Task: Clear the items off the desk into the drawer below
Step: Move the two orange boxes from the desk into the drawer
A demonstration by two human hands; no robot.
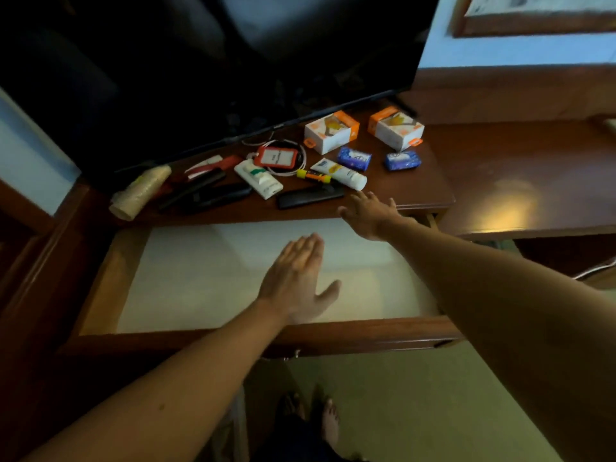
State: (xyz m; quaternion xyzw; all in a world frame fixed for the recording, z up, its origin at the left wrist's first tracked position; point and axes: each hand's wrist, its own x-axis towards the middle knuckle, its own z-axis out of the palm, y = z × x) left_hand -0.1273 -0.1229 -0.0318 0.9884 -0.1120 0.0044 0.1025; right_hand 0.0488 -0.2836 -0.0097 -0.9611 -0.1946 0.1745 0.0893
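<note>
The drawer [100,288] stands pulled out below the desk [416,191], its pale lined bottom bare. My left hand [296,278] hovers flat over the drawer, fingers together, holding nothing. My right hand [366,213] reaches over the desk's front edge, open, just short of a white tube [340,173] and a black remote [310,197]. On the desk lie two orange-and-white boxes [331,131] [396,128], two blue packets [354,158] [402,160], a red badge holder [278,157] with a white cable, a white bottle [258,179], a yellow marker [313,175], dark items [206,191] and a wrapped roll [140,191].
A black TV screen [200,61] rises behind the items. A lower wooden table [533,181] adjoins the desk on the right. A framed picture [533,15] hangs at the top right. My feet [330,421] show on the pale floor below the drawer.
</note>
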